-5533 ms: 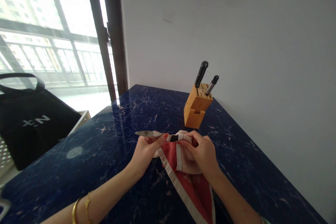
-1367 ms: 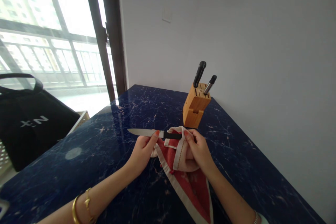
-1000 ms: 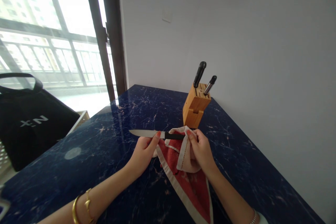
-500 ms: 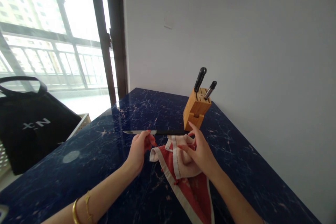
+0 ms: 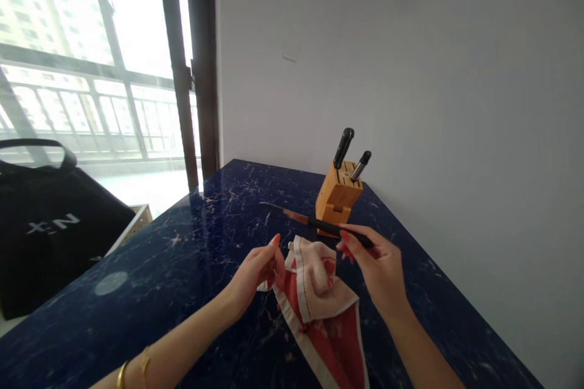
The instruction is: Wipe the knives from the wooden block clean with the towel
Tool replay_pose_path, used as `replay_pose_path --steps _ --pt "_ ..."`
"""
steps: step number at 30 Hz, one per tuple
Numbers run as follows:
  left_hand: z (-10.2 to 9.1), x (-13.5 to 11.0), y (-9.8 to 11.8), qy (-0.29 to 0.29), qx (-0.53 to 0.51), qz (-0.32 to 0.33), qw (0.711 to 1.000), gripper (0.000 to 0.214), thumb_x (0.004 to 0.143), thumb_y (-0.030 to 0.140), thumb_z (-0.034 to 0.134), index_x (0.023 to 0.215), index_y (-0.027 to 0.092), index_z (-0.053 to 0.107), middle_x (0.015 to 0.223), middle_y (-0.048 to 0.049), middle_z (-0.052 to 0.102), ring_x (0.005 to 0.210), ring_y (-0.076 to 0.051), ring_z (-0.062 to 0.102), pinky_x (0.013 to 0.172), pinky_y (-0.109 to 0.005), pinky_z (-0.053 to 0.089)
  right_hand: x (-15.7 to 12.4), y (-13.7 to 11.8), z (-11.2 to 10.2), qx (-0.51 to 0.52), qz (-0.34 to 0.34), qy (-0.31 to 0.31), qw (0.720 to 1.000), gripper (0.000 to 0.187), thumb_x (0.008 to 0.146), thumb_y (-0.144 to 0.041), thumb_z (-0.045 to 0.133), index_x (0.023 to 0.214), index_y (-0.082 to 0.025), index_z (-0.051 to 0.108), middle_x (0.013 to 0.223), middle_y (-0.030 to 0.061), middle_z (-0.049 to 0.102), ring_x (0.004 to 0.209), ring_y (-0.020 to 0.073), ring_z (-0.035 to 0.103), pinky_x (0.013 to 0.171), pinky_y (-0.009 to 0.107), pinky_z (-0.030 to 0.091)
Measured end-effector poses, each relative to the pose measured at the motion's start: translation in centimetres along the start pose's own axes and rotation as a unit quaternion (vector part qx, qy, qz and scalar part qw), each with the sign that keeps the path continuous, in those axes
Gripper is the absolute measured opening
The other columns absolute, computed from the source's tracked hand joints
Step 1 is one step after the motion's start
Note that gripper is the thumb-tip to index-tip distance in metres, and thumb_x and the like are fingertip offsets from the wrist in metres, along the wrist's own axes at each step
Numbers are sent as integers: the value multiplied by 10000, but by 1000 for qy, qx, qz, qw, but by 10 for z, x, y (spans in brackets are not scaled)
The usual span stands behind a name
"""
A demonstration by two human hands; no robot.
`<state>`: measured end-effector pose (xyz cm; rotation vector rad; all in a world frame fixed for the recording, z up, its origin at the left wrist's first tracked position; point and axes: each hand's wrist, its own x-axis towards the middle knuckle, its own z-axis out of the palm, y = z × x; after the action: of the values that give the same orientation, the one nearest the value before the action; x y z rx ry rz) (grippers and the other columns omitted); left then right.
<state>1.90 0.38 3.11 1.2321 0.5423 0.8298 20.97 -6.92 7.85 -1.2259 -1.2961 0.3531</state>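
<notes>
A knife [image 5: 329, 227] with a black handle is gripped by the handle in my right hand [image 5: 378, 261]. Its slim blade points left and slightly up, above the table and in front of the wooden knife block [image 5: 336, 191]. My left hand [image 5: 261, 267] is closed with curled fingers, the thumb raised, and nothing shows in it. Those fingers overlap the left edge of a red and cream cloth [image 5: 319, 292]; whether they touch it I cannot tell. The cloth lies folded and crumpled between my hands.
Two more black-ended handles [image 5: 343, 147] stick up from the block. The dark blue marbled table [image 5: 182, 292] meets a pale wall on the right. At the left is a black bag [image 5: 55, 231] by a light perforated bin, with a bright window behind.
The knife has left my left hand's fingers and moved right, its handle now in my right hand. My right hand has gone from the cloth to the handle.
</notes>
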Motion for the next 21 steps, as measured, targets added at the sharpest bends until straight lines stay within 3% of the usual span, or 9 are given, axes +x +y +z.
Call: replay_pose_path --steps 4,6,9,11,15,21 --pt "2 -1 -6 12 128 19 992 550 825 524 358 464 139 510 402 -16 526 384 -77 404 424 -204 269 15 -1 -16 79 31 80 993 222 756 -320 600 922 -177 633 598 6 626 480 100 521 444 207 396" --pt "1 1 -13 9 178 -8 984 574 805 557 352 427 148 491 365 -4 494 356 -81 402 406 -208 274 22 -3 -24 92 32 106 990 236 743 -321 612 908 -155 639 587 14 620 473 95 510 435 207 387" --pt "-2 5 -29 -15 248 -99 964 601 764 614 331 374 171 445 313 6 445 276 -90 375 347 -222 244 35 -13 -37 85 21 127 988 223 717 -318 636 858 -146 648 545 7 603 434 82 478 393 193 352" --pt "-5 7 -37 -9 282 -105 954 598 765 602 325 362 174 439 319 5 453 269 -87 374 346 -222 242 46 -23 -46 60 7 136 989 208 703 -318 649 830 -153 652 510 -4 587 398 73 451 354 181 310" --pt "-5 9 -39 -20 298 -135 945 588 736 599 357 321 185 395 309 9 425 260 -82 355 339 -221 225 72 -43 -63 -22 -71 178 981 195 710 -339 639 777 -157 656 506 -6 575 384 70 446 352 193 317" --pt "0 10 -33 -15 299 -132 945 592 727 600 368 291 199 339 259 31 343 245 -61 269 336 -221 169 103 -67 -80 -186 -199 242 931 295 803 -398 507 745 -135 627 506 1 544 390 80 459 388 218 357"
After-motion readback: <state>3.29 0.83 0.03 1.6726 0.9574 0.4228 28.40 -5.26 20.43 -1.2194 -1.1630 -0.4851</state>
